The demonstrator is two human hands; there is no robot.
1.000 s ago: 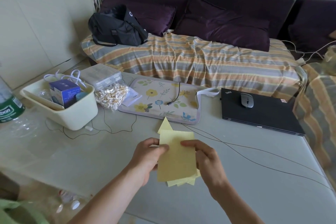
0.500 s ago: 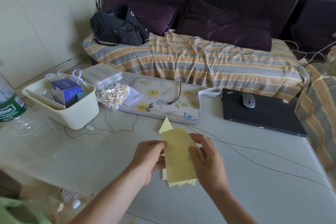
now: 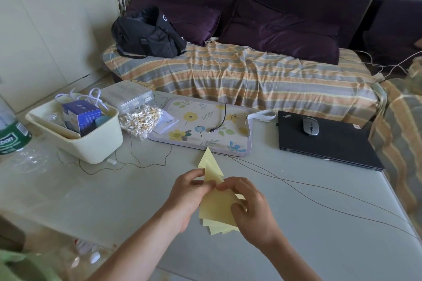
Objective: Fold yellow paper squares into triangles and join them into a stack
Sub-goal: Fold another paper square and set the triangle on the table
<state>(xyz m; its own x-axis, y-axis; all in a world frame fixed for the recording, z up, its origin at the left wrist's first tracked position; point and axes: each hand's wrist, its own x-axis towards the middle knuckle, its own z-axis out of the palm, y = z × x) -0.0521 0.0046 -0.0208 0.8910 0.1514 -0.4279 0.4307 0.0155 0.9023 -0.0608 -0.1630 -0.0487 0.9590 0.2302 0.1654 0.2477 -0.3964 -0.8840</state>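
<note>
While both hands work above the pale table (image 3: pixel 319 246), they hold one yellow paper sheet (image 3: pixel 217 209) between them, on the near side of the floral mat (image 3: pixel 201 125). The left hand (image 3: pixel 185 198) pinches the top of the sheet with curled fingers, and the right hand (image 3: pixel 251 210) pinches it too, with the fingertips meeting the left ones at the top and the thumb pressed on the right part of the sheet. The sheet has a pointed shape at the top where the two hands meet. Under it, more yellow sheets (image 3: pixel 220 229) show their corners, a little fanned; I cannot tell if they lie on the table or are held with the upper sheet. Between the hands and the floral mat, a stack of folded yellow triangles (image 3: pixel 211 164) points toward the mat, and its near end is hidden behind the fingers.

Left of the floral mat are a bag of cotton swabs (image 3: pixel 140 121) and a cream bin (image 3: pixel 91 141) with a blue box (image 3: pixel 81 116) in it. Right of the mat lies a closed black laptop (image 3: pixel 328 143) with a grey mouse (image 3: pixel 310 126) on it. Beyond the mat stands a sofa with a striped cover (image 3: pixel 251 75) and a black bag (image 3: pixel 148 34).
</note>
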